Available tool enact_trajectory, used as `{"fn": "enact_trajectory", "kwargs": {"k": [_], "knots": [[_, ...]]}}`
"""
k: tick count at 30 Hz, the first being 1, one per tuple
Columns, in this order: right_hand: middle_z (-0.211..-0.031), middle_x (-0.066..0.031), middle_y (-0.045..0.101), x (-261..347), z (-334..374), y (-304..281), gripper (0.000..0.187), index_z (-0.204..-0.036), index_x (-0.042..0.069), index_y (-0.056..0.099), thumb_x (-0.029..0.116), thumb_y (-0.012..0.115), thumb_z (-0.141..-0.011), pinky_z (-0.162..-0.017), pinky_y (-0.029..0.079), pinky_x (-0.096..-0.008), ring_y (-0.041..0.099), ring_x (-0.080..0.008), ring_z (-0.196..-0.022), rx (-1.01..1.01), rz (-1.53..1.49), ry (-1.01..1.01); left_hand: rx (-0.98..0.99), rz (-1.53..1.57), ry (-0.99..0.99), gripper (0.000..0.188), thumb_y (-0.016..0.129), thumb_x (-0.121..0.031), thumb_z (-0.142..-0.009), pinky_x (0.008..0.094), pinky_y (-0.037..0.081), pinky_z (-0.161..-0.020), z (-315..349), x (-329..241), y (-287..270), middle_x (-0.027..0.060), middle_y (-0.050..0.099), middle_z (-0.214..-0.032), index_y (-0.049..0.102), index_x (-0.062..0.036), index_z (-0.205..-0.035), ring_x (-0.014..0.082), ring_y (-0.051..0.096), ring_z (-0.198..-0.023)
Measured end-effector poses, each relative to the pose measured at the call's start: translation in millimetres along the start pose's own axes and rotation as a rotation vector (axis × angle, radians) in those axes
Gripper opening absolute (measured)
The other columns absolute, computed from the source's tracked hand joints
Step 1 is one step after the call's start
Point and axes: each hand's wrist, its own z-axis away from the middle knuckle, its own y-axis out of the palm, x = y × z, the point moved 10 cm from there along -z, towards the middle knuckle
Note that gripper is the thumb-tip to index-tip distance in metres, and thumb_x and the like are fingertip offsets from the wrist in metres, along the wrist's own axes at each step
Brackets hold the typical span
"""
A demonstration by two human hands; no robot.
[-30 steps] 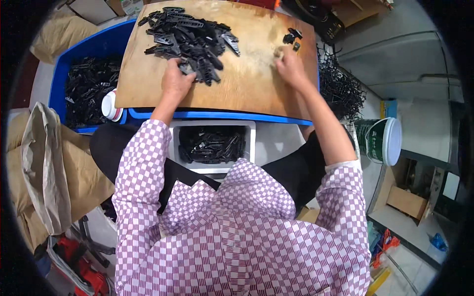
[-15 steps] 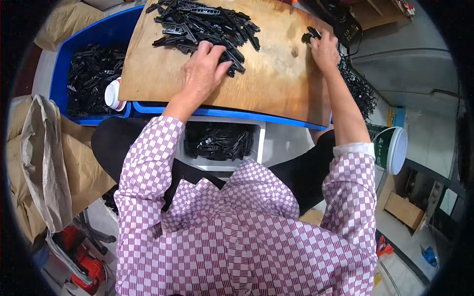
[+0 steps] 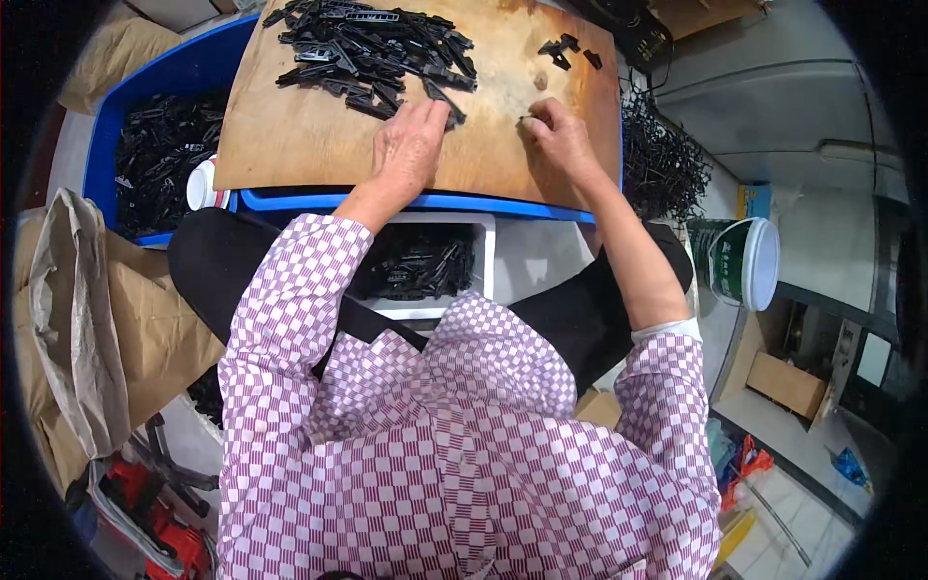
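A heap of long black plastic parts [image 3: 362,53] lies on the wooden board [image 3: 309,155]. At the heap's near right edge my left hand [image 3: 408,145] has its fingers closed on a black plastic part [image 3: 443,101], whose far end sticks out past the fingertips. My right hand [image 3: 563,143] is over the right half of the board, thumb and fingers pinched together. A tiny dark tip shows at that pinch, too small to name. Beyond the right hand, several small black pieces [image 3: 561,48] lie apart from the heap.
Under the board's left side stands a blue tub [image 3: 101,145] of black parts, with a white-lidded container [image 3: 201,184] beside the board. A white box [image 3: 486,261] with more parts sits below the front edge. Black scraps [image 3: 662,159] and a green bucket [image 3: 725,261] are at right.
My right hand has come from the far right of the board toward its middle, leaving the small black pieces behind. The left hand has shifted slightly to the heap's edge. The view has shifted.
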Motion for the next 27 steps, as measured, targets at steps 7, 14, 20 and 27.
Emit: {"fn": "enact_trajectory", "kwargs": {"k": [7,14,20,27], "knots": [[-0.080,-0.0077,0.067,-3,34,49,0.013,-0.102,-0.001,0.061,0.009,0.061,-0.095,-0.060,0.052,-0.0256,0.065,-0.0140,-0.067,0.248,-0.421,0.323,-0.035,-0.025,0.177,0.015,0.063,-0.003,-0.080,0.0389,0.051,-0.075,21,-15,-11,0.0103,0.057,-0.093,0.058,-0.0051,-0.094,0.0300,0.057,-0.090],[-0.079,-0.0172,0.065,-5,26,54,0.017,-0.100,-0.001,0.063,0.013,0.064,-0.089,-0.059,0.056,-0.0337,0.065,-0.0235,-0.060,0.161,-0.265,0.103,-0.033,-0.010,0.255,0.016,0.065,-0.005,-0.080,0.0396,0.051,-0.077,36,-27,-14,0.0114,0.057,-0.099,0.058,-0.0037,-0.095,0.0306,0.058,-0.093],[-0.081,-0.0200,0.066,68,39,29,0.022,-0.093,0.001,0.060,0.021,0.066,-0.088,-0.062,0.056,-0.0405,0.067,-0.0336,-0.067,0.102,0.232,-0.457,0.027,0.098,-0.058,0.015,0.067,-0.013,-0.083,0.0428,0.051,-0.073,32,17,-27,0.0113,0.055,-0.094,0.057,-0.0051,-0.091,0.0331,0.061,-0.089],[-0.077,-0.0139,0.067,65,41,41,0.025,-0.092,0.006,0.052,0.028,0.065,-0.090,-0.058,0.054,-0.0427,0.067,-0.0357,-0.069,0.352,0.678,-0.499,0.419,-0.022,0.107,0.019,0.069,-0.012,-0.084,0.0434,0.050,-0.073,21,13,2,0.0122,0.056,-0.093,0.058,-0.0056,-0.098,0.0339,0.061,-0.087]]}}
